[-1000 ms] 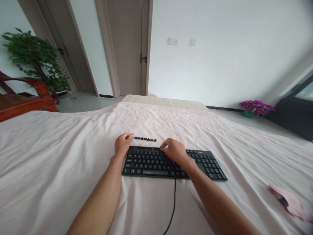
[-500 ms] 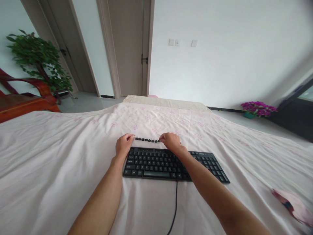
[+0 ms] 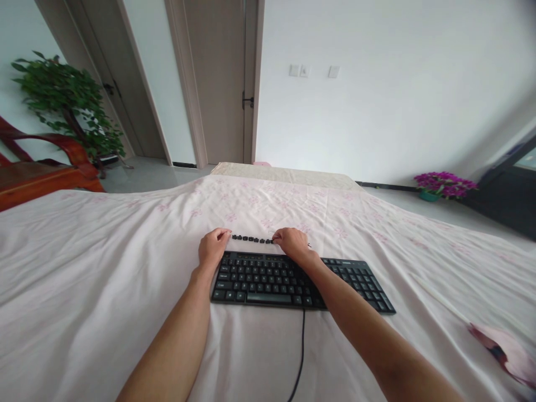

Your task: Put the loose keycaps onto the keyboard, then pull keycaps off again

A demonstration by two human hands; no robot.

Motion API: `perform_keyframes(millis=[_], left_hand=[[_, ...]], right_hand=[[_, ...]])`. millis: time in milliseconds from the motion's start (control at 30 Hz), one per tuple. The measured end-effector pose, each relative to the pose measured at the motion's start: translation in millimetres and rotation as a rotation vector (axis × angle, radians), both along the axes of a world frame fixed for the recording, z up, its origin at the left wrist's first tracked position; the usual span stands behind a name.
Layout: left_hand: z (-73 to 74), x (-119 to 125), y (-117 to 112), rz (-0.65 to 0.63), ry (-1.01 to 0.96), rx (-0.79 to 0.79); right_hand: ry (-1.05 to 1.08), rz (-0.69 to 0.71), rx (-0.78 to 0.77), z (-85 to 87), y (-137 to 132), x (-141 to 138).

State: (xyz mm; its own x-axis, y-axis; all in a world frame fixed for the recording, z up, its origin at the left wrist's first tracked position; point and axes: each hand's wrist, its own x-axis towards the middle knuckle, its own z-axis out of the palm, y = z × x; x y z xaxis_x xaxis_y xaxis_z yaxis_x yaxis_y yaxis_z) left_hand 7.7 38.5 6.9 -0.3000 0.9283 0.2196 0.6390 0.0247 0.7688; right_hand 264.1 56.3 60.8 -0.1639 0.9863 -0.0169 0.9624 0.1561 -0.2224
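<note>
A black keyboard point(image 3: 268, 277) lies on a pale pink sheet point(image 3: 104, 268), its cable running toward me. Just beyond its top edge sits a short row of several loose black keycaps point(image 3: 252, 239). My left hand point(image 3: 212, 247) rests curled at the keyboard's top left corner, by the left end of that row. My right hand point(image 3: 293, 243) is past the keyboard's top edge, fingers pinched together at the right end of the row, touching the last keycap. What the pinch holds is too small to name.
A pink cloth item point(image 3: 502, 349) lies at the right edge of the sheet. Behind stand a wooden chair point(image 3: 37, 167), a leafy plant point(image 3: 62, 106), doors point(image 3: 218, 84) and a pot of purple flowers point(image 3: 441, 184) on the floor.
My right hand moved from the keyboard's top row forward to the right end of the keycap row one second ago, and has stayed there. The left hand held still.
</note>
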Motion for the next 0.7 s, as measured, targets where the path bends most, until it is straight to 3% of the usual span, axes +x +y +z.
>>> perform_keyframes(millis=[433,700], left_hand=[[-0.1,0,0,0.001,-0.004,0.005],[10.0,3,-2,-0.013,-0.008,0.037]], right_hand=[[0.004,0.004,0.037,6.0,-6,1],[0.289,0.025,0.266,45.8,-27,30]])
